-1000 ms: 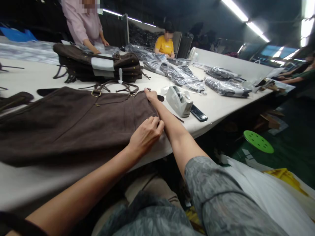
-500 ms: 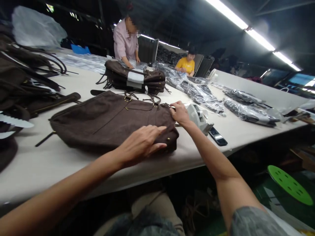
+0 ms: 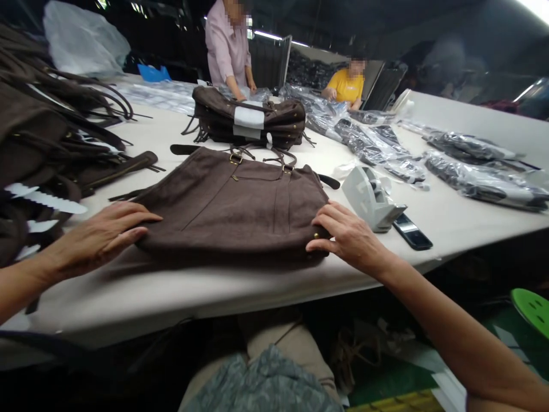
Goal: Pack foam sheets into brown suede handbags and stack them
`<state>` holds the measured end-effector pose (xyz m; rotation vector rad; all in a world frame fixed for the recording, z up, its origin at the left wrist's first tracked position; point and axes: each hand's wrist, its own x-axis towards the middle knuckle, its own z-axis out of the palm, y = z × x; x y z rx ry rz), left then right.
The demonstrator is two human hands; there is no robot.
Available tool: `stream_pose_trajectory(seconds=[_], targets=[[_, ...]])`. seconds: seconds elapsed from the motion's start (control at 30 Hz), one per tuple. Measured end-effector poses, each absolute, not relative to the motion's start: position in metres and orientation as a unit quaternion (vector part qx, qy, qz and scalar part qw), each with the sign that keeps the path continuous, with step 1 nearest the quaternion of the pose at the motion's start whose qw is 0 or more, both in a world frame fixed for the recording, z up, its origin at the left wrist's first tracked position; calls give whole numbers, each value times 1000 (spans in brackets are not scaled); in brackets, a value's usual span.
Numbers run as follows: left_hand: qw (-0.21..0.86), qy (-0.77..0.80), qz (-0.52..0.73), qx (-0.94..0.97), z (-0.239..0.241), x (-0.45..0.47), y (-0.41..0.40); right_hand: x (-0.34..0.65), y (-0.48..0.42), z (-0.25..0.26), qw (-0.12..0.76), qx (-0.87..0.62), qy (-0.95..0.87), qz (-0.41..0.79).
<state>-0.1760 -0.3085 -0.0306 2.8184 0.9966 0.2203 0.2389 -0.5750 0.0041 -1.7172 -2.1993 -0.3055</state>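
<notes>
A flat brown suede bag (image 3: pixel 234 203) lies on the white table (image 3: pixel 180 297) in front of me, its buckled straps pointing away. My left hand (image 3: pixel 100 237) rests with spread fingers against the bag's near left corner. My right hand (image 3: pixel 349 234) lies on the near right corner, fingers curled over the edge by a brass stud.
A white tape dispenser (image 3: pixel 371 197) and a black phone (image 3: pixel 412 232) sit right of the bag. A second brown bag (image 3: pixel 249 120) lies behind, more bags piled at left (image 3: pixel 38 143). Plastic-wrapped packs (image 3: pixel 480 180) cover the right. Two people work at the far side.
Both hands moved apart to the bag's two near corners: the left slid from the right side to the left corner, the right came back from the top edge. The view shifted left.
</notes>
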Motion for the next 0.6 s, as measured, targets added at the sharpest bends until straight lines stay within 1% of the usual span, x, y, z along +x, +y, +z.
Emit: stream_pose_trajectory(seconds=[0.1,0.23,0.3,0.37,0.47,0.6], targets=[[100,302,84,944,-40,-180,-319,259,-572,0,172,-626,-758,-69],[118,259,129,950,-53,-179,-350,293,-576,5,217,-648,-729,23],[127,268,167,940,-57,-175,-368,303,-580,13,212,-643,-733,64],[130,280,196,931,-58,-169,-378,303,-585,21,188,-632,-746,94],[120,277,196,933,-53,-163,-377,291,-589,28,167,-635,-750,80],[111,242,120,956,-41,-161,-357,275,-591,26,151,-647,-747,22]])
